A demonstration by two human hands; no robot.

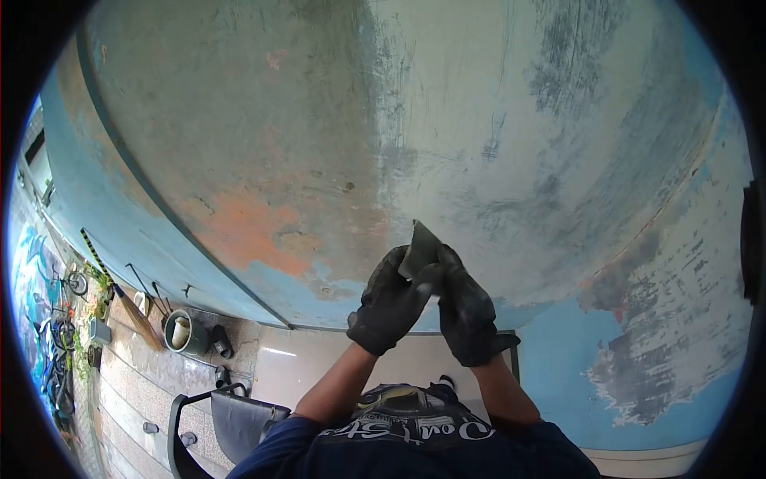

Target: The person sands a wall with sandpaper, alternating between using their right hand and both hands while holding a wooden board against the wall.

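Note:
Both my hands wear black gloves and meet in front of my chest, close to the wall. Between them a dark grey flat sheet (420, 249) that looks like sandpaper points one sharp corner upward. My left hand (391, 307) is closed on its lower left side, fingers bent inward. From the right, my right hand (464, 302) grips the same sheet along its slanted edge. The painted wall (319, 144) rises behind, patched with grey, whitish and orange areas; the sheet overlaps it in this view. The fingertips partly hide the sheet's lower end.
A black chair (239, 419) stands at lower left. Beyond it are a bucket (188, 334), a broom (137, 319) and dark shoes (222, 342) on the tiled floor. Bicycles (60, 343) are at far left. Blue paint (550, 343) shows at lower right.

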